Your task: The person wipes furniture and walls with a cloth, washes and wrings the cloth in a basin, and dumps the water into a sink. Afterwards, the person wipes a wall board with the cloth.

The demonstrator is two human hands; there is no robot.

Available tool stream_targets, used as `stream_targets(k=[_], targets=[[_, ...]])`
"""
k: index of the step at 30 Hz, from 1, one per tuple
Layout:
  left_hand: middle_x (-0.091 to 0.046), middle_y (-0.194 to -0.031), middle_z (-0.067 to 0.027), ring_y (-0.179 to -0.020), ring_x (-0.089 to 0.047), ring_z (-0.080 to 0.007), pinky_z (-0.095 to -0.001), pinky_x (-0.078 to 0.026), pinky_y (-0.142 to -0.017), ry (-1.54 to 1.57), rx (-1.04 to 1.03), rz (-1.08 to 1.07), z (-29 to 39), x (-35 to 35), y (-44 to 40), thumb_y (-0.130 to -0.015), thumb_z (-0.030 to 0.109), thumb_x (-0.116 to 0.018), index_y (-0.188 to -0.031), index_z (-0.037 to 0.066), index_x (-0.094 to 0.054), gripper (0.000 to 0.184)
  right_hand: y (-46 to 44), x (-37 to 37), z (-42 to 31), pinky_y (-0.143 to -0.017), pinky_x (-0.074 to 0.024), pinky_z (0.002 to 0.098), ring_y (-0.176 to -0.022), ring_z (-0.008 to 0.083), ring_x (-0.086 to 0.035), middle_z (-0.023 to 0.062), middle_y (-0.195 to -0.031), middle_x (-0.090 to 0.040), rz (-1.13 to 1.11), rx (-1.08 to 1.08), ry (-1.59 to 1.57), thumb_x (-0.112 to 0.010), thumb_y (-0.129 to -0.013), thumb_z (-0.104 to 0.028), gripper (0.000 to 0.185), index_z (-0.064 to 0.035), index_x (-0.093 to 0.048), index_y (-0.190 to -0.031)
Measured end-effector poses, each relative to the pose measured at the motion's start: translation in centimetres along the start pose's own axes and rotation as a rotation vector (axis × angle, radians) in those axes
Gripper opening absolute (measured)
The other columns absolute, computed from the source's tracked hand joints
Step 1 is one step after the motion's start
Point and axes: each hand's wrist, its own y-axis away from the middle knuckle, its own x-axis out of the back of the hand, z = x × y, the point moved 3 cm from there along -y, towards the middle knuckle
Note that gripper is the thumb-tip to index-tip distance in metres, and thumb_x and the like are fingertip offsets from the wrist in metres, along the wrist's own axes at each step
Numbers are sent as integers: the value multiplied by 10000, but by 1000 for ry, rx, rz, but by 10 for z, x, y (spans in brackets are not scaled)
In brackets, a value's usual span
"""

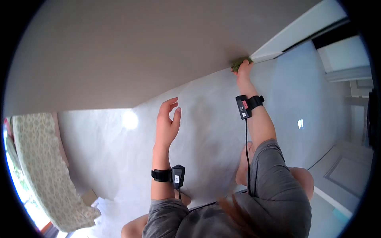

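Cream and green, a printed curtain (47, 166) hangs in soft folds at the left, beside a bright window (29, 204). Right of it, a pale, glossy floor (202, 131) spreads across the scene, cloudy in texture and catching a round glare near the corner of a smooth, taupe wall (131, 51) on the far side.

At centre left, the person's left hand (167, 121) is empty, raised in front of the floor with its fingers loosely bent and its thumb set apart, leaving a moderate gap. Its forearm reaches straight toward the far side, a black strap and small boxy sensor (178, 176) at the wrist.

Between the arms, a grey shirt (254, 210) of wrinkled fabric covers the crouching person, bent knees showing to either side and a bare foot (242, 168) below the right arm.

Farther right, the right hand (245, 69) grips a crumpled green cloth (239, 64) at the foot of the wall, just beside the end of a white trim (301, 31). The soft bundle's long axis runs left to right along the wall's base, its right end slightly farther off; neither end forms a distinct tip. The right arm stretches out nearly straight, a black cable (248, 150) trailing from its strapped sensor. At the near right stands a white panelled door (351, 172).
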Motion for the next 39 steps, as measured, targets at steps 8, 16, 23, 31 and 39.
stream_targets(k=[8,16,23,31,39], targets=[[-573,-1099,-104,-1002,-569,-210,-312,-451,-825,-42,76,377,-27,56,22,-885,93,-490,-1098,10,-516,230,162,-99,71,-1077,-164,409,-1272,400,-216,333,-1359,-187,-38,222,294,-378,-820,-100,640,154,-80,-1326],[-571,-1099,-89,-965,-575,-165,-283,-443,-826,-12,70,610,-33,106,53,-893,82,-479,-1121,7,-503,242,337,-199,113,-885,-398,441,-1051,418,-475,339,-1126,-459,-1174,-167,588,-430,-817,-193,512,97,-352,-1231],[-563,-1100,-99,-939,-574,-147,-265,-443,-807,48,48,795,-28,146,70,-889,51,-468,-1121,-6,-502,242,420,-185,82,-686,-491,415,-870,333,-572,175,-965,-526,-1436,519,636,-512,-792,-201,376,-83,-487,-1148],[-573,-1090,-83,-933,-584,-158,-264,-440,-803,105,94,803,-33,134,59,-891,61,-458,-1100,11,-517,223,330,-164,113,-651,-494,410,-825,294,-548,129,-994,-478,-791,969,1261,-590,-712,-164,377,-95,-527,-1078],[-576,-1086,-84,-919,-587,-157,-266,-440,-780,116,45,760,-32,128,43,-892,75,-457,-1093,8,-521,221,410,-119,149,-707,-476,413,-827,298,-568,104,-977,-515,-2158,690,707,-595,-695,-247,307,-185,-635,-993]])
